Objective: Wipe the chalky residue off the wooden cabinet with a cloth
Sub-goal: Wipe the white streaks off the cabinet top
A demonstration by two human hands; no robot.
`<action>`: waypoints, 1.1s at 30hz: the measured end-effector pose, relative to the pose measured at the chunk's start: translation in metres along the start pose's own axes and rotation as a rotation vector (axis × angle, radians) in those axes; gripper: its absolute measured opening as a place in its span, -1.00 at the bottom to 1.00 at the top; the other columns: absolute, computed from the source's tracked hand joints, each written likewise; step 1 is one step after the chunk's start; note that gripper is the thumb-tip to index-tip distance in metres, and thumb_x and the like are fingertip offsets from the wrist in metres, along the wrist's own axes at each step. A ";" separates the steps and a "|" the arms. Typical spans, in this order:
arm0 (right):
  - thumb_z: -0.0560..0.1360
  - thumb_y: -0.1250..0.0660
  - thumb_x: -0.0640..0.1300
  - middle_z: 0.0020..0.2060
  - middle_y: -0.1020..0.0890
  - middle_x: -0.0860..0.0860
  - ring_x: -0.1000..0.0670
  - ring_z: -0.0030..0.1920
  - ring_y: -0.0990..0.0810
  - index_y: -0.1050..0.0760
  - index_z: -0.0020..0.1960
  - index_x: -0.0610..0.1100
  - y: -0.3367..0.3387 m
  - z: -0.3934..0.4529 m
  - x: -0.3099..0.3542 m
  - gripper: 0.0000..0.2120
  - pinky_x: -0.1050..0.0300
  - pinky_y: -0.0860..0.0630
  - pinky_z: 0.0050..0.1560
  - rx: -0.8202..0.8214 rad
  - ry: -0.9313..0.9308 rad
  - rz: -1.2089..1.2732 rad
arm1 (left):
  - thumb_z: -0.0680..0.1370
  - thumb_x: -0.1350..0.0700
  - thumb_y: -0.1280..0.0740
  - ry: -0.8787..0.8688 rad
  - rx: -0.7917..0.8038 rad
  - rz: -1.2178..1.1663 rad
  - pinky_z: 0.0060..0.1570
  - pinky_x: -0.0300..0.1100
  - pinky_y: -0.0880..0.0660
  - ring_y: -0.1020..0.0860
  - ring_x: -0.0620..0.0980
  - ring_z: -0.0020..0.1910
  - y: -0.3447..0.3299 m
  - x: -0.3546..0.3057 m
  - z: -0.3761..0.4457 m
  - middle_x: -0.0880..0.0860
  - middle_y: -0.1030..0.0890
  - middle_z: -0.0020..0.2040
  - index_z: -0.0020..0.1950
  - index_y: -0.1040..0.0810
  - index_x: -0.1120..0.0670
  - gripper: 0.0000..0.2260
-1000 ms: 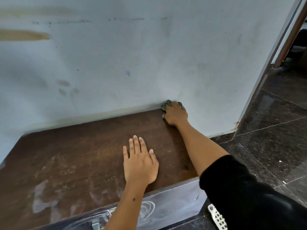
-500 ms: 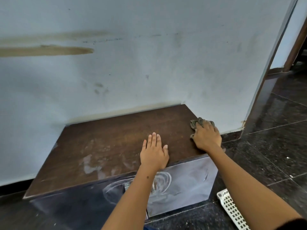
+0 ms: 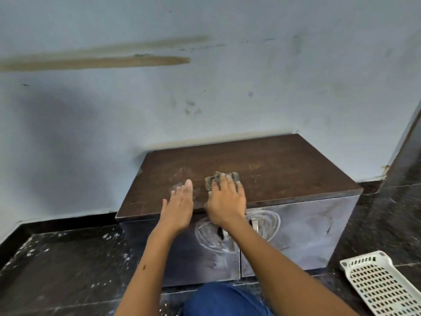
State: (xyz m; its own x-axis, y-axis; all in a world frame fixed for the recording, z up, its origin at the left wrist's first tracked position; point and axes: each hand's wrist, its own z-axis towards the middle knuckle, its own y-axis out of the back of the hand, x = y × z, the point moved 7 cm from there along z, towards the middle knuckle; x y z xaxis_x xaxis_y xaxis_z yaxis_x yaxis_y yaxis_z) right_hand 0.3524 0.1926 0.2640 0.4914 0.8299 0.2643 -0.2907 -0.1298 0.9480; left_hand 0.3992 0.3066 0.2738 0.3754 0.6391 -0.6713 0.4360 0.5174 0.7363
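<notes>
Right hand with cloth: we record it moved from the far right corner by the wall, along the right edge, to the middle front of the cabinet top. Left hand: formerly flat, palm down; we now list it tilted on edge, fingers straight, just beside the right hand, over the residue.

The cabinet had a dark brown wood-grain top, matt and dusted with pale chalky smears near its front left. Its front panels looked smooth and greyish under swirled chalk marks. The cloth was crumpled grey-green fabric. A white perforated plastic basket lay on glossy, speckled dark stone floor. The wall was matt, stained pale-blue paint.
</notes>
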 end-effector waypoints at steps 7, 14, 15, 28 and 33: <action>0.57 -0.03 0.01 0.53 0.03 -0.11 -0.08 0.53 0.12 0.04 0.54 -0.16 -0.030 -0.003 0.101 -0.40 -0.13 0.20 0.48 0.068 0.179 0.011 | 0.64 -0.11 0.23 0.108 -0.157 0.006 0.45 0.02 0.21 0.09 0.06 0.53 0.061 0.020 -0.005 0.06 0.01 0.56 0.54 0.03 -0.01 -0.52; 0.64 0.01 -0.05 0.54 0.05 -0.04 -0.02 0.52 0.11 0.14 0.54 -0.13 -0.054 0.017 0.180 -0.46 -0.02 0.12 0.50 0.153 0.512 -0.035 | 0.66 -0.04 0.19 0.144 -0.241 0.095 0.46 -0.03 0.27 0.10 -0.04 0.53 0.072 0.069 0.008 0.03 0.02 0.56 0.55 -0.01 0.05 -0.54; 0.65 0.02 -0.07 0.53 0.02 -0.04 -0.01 0.52 0.09 0.11 0.54 -0.13 -0.054 0.025 0.181 -0.48 0.00 0.10 0.50 0.162 0.523 -0.008 | 0.65 -0.05 0.19 0.138 -0.260 0.111 0.45 -0.04 0.28 0.11 -0.05 0.53 0.072 0.072 0.011 0.03 0.04 0.56 0.55 0.01 0.06 -0.53; 0.47 -0.23 0.13 0.53 -0.03 0.01 -0.05 0.52 0.09 -0.15 0.50 -0.05 -0.015 0.100 0.010 -0.33 -0.18 0.09 0.48 0.081 0.018 0.064 | 0.64 -0.11 0.18 0.031 -0.182 0.536 0.45 0.02 0.25 0.11 0.03 0.53 0.016 0.045 0.022 0.11 0.03 0.56 0.54 0.00 0.16 -0.45; 0.47 -0.23 0.15 0.52 -0.08 0.01 -0.07 0.51 0.04 -0.20 0.47 -0.02 0.018 0.085 -0.087 -0.38 -0.20 0.03 0.46 0.024 -0.148 0.002 | 0.64 -0.13 0.15 0.040 -0.147 0.582 0.46 0.01 0.18 0.11 0.10 0.53 -0.004 0.035 0.021 0.17 0.07 0.55 0.54 0.05 0.20 -0.43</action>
State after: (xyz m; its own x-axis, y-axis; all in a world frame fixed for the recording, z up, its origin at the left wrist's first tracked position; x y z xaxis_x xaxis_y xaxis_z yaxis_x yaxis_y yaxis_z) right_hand 0.3743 0.0714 0.2733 0.6070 0.7407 0.2880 -0.2731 -0.1459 0.9509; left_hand 0.4275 0.3152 0.2449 0.4859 0.8606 -0.1526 0.0490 0.1475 0.9878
